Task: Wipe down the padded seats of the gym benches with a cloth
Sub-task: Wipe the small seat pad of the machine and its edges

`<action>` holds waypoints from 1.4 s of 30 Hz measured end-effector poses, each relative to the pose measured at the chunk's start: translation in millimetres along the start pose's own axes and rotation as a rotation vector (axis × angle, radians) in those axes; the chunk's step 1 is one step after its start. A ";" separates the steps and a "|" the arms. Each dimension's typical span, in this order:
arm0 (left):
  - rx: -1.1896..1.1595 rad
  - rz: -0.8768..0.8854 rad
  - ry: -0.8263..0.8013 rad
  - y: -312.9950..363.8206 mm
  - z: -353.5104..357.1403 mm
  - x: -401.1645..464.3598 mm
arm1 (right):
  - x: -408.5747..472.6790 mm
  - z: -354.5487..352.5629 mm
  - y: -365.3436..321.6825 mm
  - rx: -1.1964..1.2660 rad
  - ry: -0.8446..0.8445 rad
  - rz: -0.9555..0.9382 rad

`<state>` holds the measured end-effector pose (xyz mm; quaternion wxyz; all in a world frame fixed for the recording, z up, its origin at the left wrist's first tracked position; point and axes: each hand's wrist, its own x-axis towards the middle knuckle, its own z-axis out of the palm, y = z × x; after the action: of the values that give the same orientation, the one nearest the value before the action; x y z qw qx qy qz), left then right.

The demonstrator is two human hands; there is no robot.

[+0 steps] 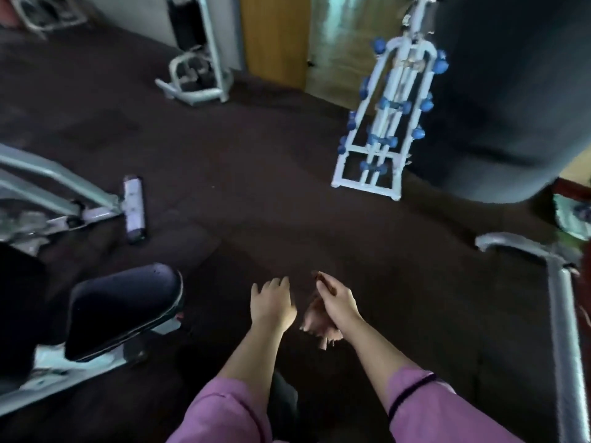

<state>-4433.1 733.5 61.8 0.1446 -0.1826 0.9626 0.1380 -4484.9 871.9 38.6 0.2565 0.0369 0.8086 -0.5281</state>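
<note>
A black padded seat (123, 310) on a pale metal frame stands at the lower left. My right hand (337, 300) grips a crumpled brownish cloth (318, 324), which hangs below the hand over the dark floor. To the left of it my left hand (271, 303) hovers with relaxed fingers and holds nothing. Both hands are to the right of the seat and apart from it. Pink sleeves cover my forearms.
A white rack with blue dumbbells (388, 123) stands ahead on the right, beside a big dark punching bag (511, 91). A grey machine frame (64, 199) lies at the left, a metal bar (563, 314) at the right. A wooden door (275, 36) is at the back.
</note>
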 end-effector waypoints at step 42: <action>-0.669 -1.539 0.321 -276.3 -44.4 247.7 | 340.1 434.4 -223.2 -0.915 -1.384 -0.746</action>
<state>-4555.9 394.8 -37.6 -0.0016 -0.8362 0.4878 0.2507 -4689.8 322.7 -64.2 0.4868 -0.6582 0.5640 -0.1084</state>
